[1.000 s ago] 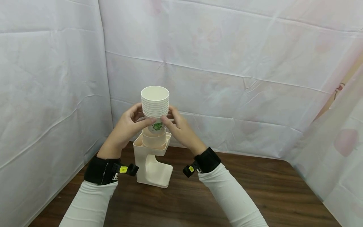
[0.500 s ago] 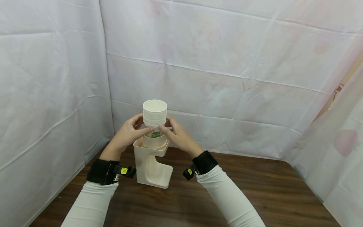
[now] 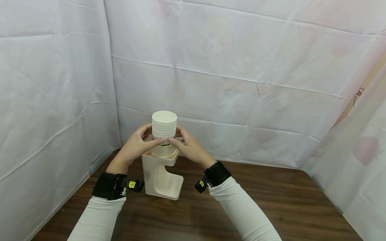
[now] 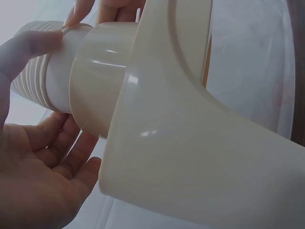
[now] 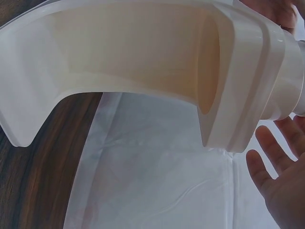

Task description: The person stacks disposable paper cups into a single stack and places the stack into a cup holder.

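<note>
A stack of several white paper cups [image 3: 164, 125] sits partly down in the round collar of a cream cup dispenser stand [image 3: 161, 172] on the dark wooden table [image 3: 271, 207]. My left hand [image 3: 135, 147] and right hand [image 3: 187, 147] hold the stack from both sides, fingertips pinching it just under the rims. In the left wrist view my thumb presses the stack [image 4: 35, 67] where it enters the collar of the dispenser [image 4: 190, 157]. The right wrist view shows the dispenser [image 5: 143, 62] from below and part of my right palm [image 5: 281, 186].
White cloth sheets [image 3: 241, 67] hang close behind the table and along both sides. The dispenser stands near the back left corner. Bare wood lies in front of it and to its right.
Both hands have lowered the stack of cups into the dispenser's collar; the green print on the lowest cup is now almost hidden inside it.
</note>
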A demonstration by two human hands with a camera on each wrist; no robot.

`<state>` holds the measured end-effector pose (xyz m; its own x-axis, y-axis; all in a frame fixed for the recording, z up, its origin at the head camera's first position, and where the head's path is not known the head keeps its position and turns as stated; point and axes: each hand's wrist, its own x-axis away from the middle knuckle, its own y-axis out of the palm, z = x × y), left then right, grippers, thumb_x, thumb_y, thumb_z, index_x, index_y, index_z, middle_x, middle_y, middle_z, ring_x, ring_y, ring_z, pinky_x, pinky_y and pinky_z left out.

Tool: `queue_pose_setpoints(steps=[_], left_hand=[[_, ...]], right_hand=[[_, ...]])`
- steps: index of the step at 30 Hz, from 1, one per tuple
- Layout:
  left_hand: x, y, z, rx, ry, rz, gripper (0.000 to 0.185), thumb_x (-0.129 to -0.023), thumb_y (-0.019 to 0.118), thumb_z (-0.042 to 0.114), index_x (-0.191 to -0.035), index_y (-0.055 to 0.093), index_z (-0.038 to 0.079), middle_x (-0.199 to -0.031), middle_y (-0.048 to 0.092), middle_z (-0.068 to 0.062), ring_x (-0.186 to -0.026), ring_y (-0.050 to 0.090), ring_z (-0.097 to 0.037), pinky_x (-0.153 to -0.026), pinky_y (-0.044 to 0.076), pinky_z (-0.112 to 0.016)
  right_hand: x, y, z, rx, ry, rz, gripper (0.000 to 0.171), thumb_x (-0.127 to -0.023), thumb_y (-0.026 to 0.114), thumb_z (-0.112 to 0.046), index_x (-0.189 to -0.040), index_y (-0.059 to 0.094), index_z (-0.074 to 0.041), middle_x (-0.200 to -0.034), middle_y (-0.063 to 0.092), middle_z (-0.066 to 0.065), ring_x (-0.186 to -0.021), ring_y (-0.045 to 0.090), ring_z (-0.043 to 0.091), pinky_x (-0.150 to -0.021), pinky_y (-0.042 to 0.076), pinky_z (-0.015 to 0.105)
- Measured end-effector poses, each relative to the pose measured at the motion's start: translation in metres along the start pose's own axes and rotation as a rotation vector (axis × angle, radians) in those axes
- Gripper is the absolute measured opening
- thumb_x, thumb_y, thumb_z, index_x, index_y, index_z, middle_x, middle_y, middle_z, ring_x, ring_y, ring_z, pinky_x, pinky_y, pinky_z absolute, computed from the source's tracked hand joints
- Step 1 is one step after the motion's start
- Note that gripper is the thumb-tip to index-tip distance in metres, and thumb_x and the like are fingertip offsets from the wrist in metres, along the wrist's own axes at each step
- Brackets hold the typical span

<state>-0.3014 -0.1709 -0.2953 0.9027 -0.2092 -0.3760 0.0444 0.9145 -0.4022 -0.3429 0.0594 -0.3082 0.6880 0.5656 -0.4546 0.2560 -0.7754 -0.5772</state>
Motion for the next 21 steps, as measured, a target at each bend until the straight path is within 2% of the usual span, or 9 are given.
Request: queue_pose_setpoints(steps=[6, 13, 21], left_hand=[[0.002, 0.001, -0.005, -0.019, -0.013, -0.012, 0.078, -0.090, 0.077, 0.036, -0.150, 0.039, 0.005, -0.146, 0.046, -0.017, -0.142, 0.034, -0.036, -0.116, 0.022, -0.055], [0.004, 0.003, -0.011, -0.016, -0.030, -0.040, 0.081, -0.090, 0.077, 0.037, -0.151, 0.036, 0.005, -0.146, 0.045, -0.017, -0.142, 0.033, -0.036, -0.115, 0.022, -0.055], [0.001, 0.003, -0.006, 0.030, -0.009, -0.012, 0.083, -0.091, 0.075, 0.038, -0.155, 0.030, 0.009, -0.147, 0.045, -0.013, -0.141, 0.035, -0.033, -0.115, 0.022, -0.055]], right_hand=[[0.001, 0.001, 0.000, 0.009, -0.014, 0.021, 0.059, -0.102, 0.059, -0.036, -0.152, 0.035, -0.015, -0.128, 0.056, 0.002, -0.120, 0.052, 0.016, -0.103, 0.041, 0.044], [0.001, 0.004, -0.002, 0.026, -0.030, 0.010, 0.063, -0.100, 0.063, -0.033, -0.153, 0.034, -0.014, -0.139, 0.050, 0.003, -0.127, 0.048, 0.016, -0.103, 0.042, 0.043], [0.000, 0.005, -0.003, -0.012, -0.008, 0.032, 0.076, -0.099, 0.059, -0.050, -0.158, 0.019, -0.023, -0.140, 0.047, 0.002, -0.131, 0.043, 0.014, -0.105, 0.041, 0.045]])
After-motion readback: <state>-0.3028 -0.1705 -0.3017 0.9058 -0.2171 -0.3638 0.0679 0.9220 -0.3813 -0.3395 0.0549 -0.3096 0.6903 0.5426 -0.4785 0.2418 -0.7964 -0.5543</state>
